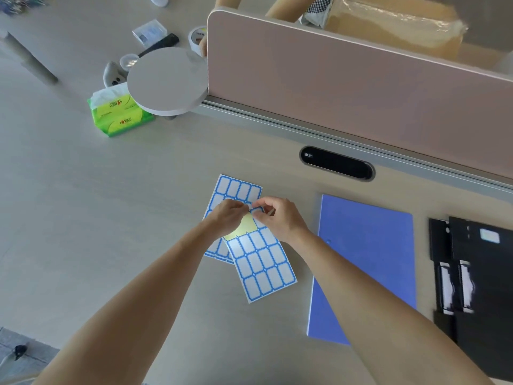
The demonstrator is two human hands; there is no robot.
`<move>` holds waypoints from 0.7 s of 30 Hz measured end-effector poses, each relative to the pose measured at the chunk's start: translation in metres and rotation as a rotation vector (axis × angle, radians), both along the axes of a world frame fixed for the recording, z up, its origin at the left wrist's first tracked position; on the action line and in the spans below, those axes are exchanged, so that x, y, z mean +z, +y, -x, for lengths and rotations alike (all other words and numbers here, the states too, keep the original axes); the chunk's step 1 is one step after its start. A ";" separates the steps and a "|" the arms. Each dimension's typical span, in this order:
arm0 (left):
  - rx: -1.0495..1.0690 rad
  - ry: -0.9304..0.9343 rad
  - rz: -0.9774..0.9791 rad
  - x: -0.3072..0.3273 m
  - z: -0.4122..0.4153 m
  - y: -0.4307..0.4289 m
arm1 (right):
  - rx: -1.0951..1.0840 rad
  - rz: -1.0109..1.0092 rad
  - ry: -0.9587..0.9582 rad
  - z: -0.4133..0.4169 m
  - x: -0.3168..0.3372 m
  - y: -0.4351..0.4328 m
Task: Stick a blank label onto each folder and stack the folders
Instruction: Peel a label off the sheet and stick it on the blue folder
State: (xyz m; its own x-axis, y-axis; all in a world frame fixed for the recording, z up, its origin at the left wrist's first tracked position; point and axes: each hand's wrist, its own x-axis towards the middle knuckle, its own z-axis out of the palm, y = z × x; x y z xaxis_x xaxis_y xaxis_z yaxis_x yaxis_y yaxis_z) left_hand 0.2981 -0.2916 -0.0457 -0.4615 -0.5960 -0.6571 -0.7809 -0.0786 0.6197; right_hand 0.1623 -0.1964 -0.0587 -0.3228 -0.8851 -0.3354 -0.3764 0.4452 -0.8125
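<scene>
Label sheets: two, overlapping; the upper label sheet (262, 266) shows a yellow bare patch where labels are gone, the lower label sheet (236, 188) looks full.

Left hand (226, 215) and right hand (277, 215), over the upper sheet, both pinch one blue-bordered label (256, 210), apparently mid-peel.

Blue folder (366, 262): one, right of the sheets, no label visible.

Black folders (483, 287): right of the blue one, apparently two; one bears a pale label.

Judgement: early; blue folder unlabelled, stacking left.
</scene>
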 end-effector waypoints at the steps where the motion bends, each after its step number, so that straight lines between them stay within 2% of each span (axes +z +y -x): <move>1: 0.003 0.001 0.002 -0.001 0.000 -0.001 | 0.001 0.003 0.012 0.000 0.000 -0.001; 8: 0.004 -0.046 0.043 -0.010 0.002 -0.004 | 0.004 -0.072 0.006 -0.001 0.003 -0.003; 12: -0.092 -0.095 0.212 -0.010 -0.002 0.001 | 0.058 -0.122 0.017 -0.004 0.005 -0.005; 15: -0.140 -0.019 0.330 -0.013 -0.009 0.003 | 0.043 -0.129 0.023 -0.003 0.004 -0.005; 18: -0.245 0.056 0.602 -0.021 -0.017 0.005 | 0.017 -0.134 0.014 -0.002 0.004 -0.003; 21: -0.318 0.042 0.672 -0.022 -0.019 0.009 | -0.005 -0.143 0.015 0.001 0.004 -0.002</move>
State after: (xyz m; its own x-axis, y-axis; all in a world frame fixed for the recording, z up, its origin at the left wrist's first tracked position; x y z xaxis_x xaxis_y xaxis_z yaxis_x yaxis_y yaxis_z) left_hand 0.3174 -0.2827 -0.0677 -0.6953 -0.6969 -0.1759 -0.6774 0.5535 0.4845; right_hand 0.1617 -0.1988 -0.0550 -0.3333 -0.8269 -0.4530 -0.3858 0.5580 -0.7347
